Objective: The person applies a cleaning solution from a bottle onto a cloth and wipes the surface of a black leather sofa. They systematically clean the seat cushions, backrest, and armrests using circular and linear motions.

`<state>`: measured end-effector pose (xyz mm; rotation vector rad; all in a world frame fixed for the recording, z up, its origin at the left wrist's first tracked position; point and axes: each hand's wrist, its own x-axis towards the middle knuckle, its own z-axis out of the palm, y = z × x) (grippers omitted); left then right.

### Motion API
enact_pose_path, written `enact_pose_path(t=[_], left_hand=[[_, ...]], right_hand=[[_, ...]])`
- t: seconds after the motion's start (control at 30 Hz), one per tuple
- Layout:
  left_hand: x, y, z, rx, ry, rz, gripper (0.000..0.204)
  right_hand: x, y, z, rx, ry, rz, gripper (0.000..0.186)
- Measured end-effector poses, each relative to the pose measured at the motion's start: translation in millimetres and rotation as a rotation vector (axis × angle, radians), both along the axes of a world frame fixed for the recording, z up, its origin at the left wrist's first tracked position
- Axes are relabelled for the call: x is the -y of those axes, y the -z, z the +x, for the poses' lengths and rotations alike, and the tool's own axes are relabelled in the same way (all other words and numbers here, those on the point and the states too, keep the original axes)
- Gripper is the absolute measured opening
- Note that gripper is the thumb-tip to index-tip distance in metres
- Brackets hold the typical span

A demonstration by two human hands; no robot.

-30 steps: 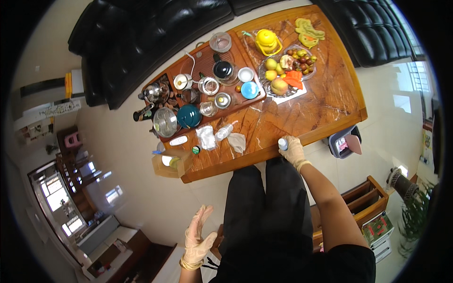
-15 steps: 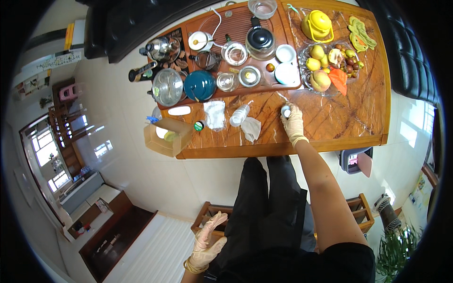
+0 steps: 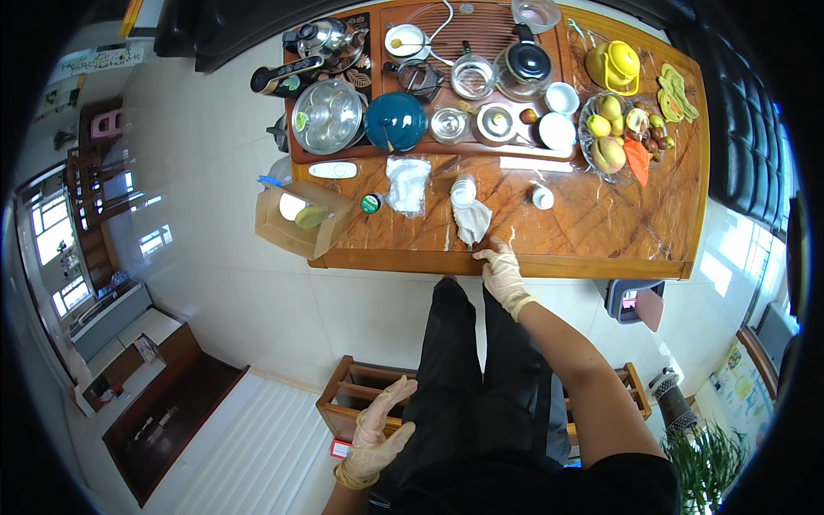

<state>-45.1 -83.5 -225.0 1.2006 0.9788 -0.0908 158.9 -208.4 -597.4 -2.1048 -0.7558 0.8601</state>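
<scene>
- Head view, looking straight down: the right hand [image 3: 500, 276], in a pale glove, rests at the near edge of the wooden table [image 3: 601, 232], fingers loosely curled and spread; its fingertips reach the lower end of a crumpled clear plastic bag [image 3: 470, 220], though whether it grips the bag I cannot tell.
- That bag is thin, whitish and wrinkled, lying on the table just in from the near edge, with a small white-lidded jar [image 3: 463, 190] touching its far end.
- A small white bottle [image 3: 542, 196] stands alone on the table, to the right of the bag and well apart from the hand.
- A second crumpled plastic bag [image 3: 406, 184] lies to the left, beside a small green-topped cap [image 3: 370, 203] and an open cardboard box [image 3: 302, 220] that overhangs the table's left corner.
- Left hand [image 3: 378, 433], also gloved, is open with fingers spread, holding nothing, down beside the person's dark trousers and far from the table.
- Half a second ago the right hand was further in over the table, at the white bottle; now the bottle stands free and the hand has drawn back to the table's edge by the bag.
- The left hand has kept its open, empty pose.
</scene>
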Motion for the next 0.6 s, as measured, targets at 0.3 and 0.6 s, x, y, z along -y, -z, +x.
enact_pose_path(t=[0.3,0.6], left_hand=[[-5,16,-45,-0.058,-0.073,-0.032,0.072],[-15,15,-67,-0.034,-0.134,-0.004,0.066]], right_hand=[[-131,41,-24,0.253,-0.305,-0.792,0.072],[-82,-14,-14,-0.77,0.528,-0.187,0.021]])
